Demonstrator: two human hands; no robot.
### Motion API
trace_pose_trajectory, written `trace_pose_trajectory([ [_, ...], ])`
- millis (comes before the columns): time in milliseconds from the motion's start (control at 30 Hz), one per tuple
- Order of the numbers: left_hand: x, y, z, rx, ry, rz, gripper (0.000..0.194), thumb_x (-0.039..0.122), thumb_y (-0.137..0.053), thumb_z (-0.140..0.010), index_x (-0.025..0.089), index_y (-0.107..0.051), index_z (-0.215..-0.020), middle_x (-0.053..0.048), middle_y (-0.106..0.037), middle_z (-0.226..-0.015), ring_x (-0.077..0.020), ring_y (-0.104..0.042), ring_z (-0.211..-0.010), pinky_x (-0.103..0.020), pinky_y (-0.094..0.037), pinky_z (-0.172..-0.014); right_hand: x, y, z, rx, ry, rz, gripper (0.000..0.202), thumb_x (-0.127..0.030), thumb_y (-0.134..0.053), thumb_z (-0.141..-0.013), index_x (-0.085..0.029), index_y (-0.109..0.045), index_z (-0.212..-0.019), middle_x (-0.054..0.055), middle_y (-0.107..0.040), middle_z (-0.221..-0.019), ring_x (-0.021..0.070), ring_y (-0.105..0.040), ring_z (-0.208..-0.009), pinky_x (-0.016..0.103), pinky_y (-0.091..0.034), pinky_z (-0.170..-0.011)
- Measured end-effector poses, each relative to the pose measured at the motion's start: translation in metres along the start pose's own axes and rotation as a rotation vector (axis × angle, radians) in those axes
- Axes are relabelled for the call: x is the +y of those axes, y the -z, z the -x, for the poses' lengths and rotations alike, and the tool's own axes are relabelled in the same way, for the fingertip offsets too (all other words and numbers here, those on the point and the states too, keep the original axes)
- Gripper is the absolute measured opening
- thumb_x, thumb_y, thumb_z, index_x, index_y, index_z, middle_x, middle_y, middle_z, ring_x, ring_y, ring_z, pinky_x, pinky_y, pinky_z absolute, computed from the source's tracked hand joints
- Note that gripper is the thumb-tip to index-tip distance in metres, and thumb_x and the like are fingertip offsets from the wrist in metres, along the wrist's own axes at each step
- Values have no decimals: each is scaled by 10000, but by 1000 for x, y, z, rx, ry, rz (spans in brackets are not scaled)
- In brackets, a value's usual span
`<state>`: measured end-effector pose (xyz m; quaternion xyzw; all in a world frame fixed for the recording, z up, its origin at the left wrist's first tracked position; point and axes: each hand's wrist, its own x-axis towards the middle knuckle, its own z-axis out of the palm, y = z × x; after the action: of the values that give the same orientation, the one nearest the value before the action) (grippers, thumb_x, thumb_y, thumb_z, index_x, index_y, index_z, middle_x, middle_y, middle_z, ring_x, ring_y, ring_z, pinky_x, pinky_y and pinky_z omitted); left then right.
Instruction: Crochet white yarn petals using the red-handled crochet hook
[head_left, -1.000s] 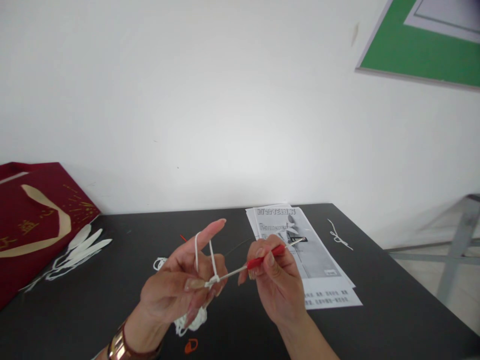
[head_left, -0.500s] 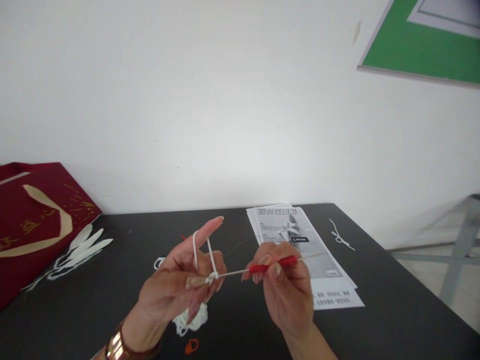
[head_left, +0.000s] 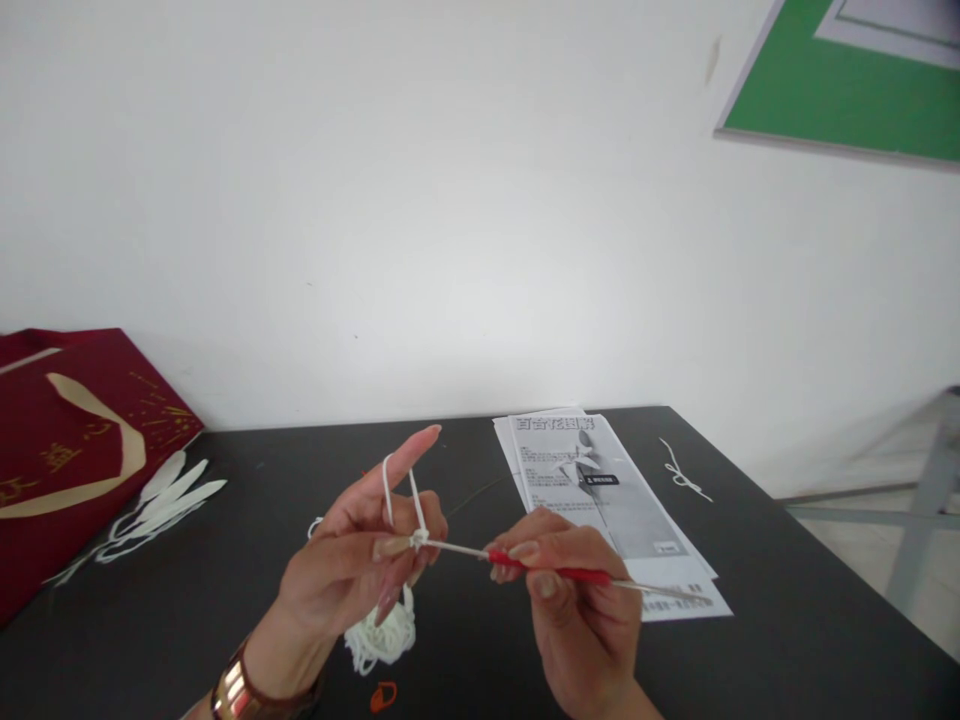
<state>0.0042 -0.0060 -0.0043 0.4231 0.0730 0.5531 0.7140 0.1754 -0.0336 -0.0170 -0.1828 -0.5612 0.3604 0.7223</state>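
L hand (head_left: 352, 565) obs. grasping: thumb & fingers pinch the small white work (head_left: 420, 538), index raised & pointing up to R, w/ white yarn (head_left: 417, 500) looped over it, both strands slanting down twd the work. R hand (head_left: 577, 600) also grasping: fingers closed round red grip of hook (head_left: 589, 576), held much like a pen. Hook lies near level, thin metal shaft running L to meet the work at L fingertips; whether tip is thru a loop, too small to tell. Other metal end sticks out R of the hand, in front of sheets' lower edge. Work is thus held up btwn the hands, above black table (head_left: 757, 640). Strand drops below L hand to ball (head_left: 381, 638), loose coils, on table. Orange marker (head_left: 383, 696) just below ball in view. Metallic band (head_left: 238, 688) on L wrist. Far L: dk red bag (head_left: 97, 400) w/ beige ribbon & gold lettering; white petals (head_left: 169, 505) w/ trailing ends beside it. R of ctr: printed sheets (head_left: 637, 520), overlapping, flower pic on top one. Tied white cord (head_left: 682, 477) lies apart, nr table's R edge. Green board (head_left: 855, 90) on wall, upper R.
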Motion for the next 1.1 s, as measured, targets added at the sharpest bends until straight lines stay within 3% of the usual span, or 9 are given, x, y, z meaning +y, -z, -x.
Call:
trace_pose_trajectory([
  [333,2,-4,-1,14,-11,-15,637,122,-577,-779,148,-465,-1406,6,-497,-471,-175,-488,-637,-288,-356,-581,-1,-3,2,21,42,26,154,-198,-565,-907,-232,-688,-993,55,-687,-725,198,-647,-666,339,-519,-562],
  [567,4,-5,-2,24,-21,-39,645,123,-587,-774,142,-462,-1406,11,-500,-474,-166,-467,-611,-291,-358,-589,1,-5,1,74,-42,-18,140,-154,-589,-883,-244,-684,-932,20,-687,-694,176,-654,-628,313,-534,-551],
  [700,3,-6,-3,31,-11,-22,649,135,-588,-777,158,-455,-1412,6,-505,-485,-169,-477,-632,-285,-361,-585,-1,-6,2,-32,32,91,258,-89,-582,-855,-253,-684,-1026,54,-733,-783,191,-683,-673,323,-557,-567],
  [900,1,-9,-2,36,-3,18,682,126,-577,-783,141,-402,-1442,-5,-530,-468,-172,-491,-640,-275,-368,-594,-4,-2,-2,-214,259,332,434,-27,-579,-818,-248,-630,-1188,91,-758,-926,210,-715,-786,357,-610,-659],
  [1100,-2,-16,2,81,74,-8,800,163,-599,-788,263,-252,-1502,-46,-635,-726,-139,-532,-609,-228,-372,-517,-5,8,5,-401,461,713,415,-98,-633,-845,-285,-610,-1215,56,-749,-1034,223,-719,-905,403,-618,-844],
])
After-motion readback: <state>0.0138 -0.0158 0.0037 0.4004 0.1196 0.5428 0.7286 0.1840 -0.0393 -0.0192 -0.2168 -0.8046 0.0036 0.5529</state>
